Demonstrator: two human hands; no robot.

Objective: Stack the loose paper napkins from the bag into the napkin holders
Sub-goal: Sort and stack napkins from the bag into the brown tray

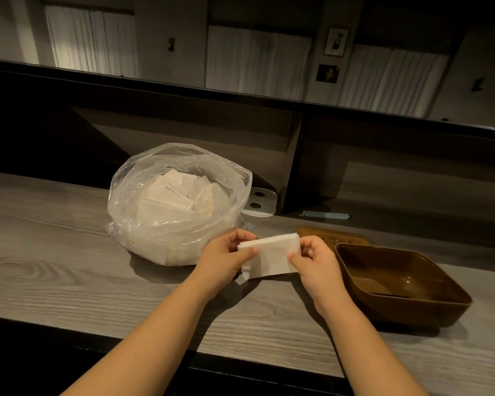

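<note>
At frame centre a small napkin stack [269, 257] is pinched by the left hand [226, 255] and right hand [316, 260]; edges should be squared before lowering into the brown holder [452, 302], lower right; the bag [177, 207] sits behind.

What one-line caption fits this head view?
Both hands, left hand and right hand, hold a napkin stack between the napkin bag and the brown holder.
</note>
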